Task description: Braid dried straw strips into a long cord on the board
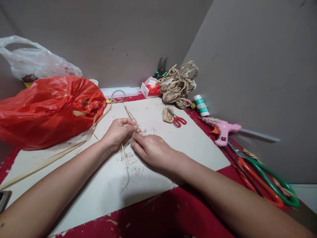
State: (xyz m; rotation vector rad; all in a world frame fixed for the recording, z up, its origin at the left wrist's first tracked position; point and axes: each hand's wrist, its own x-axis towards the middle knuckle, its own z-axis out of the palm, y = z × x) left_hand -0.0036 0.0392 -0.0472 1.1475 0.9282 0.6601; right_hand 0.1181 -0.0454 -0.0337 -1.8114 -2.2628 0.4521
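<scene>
Left hand and right hand pinch close together, bare forearms angled inward

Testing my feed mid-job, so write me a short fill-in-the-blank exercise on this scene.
1. The left hand and right hand hold thin strands; nearer the red plastic bag is the ____ hand.
2. The small scissors above the pale board have ____ handles.
3. The glue gun has a body coloured ____.
4. The large shears have one orange handle and one ____ handle.

Missing words: left; red; pink; green.
</scene>
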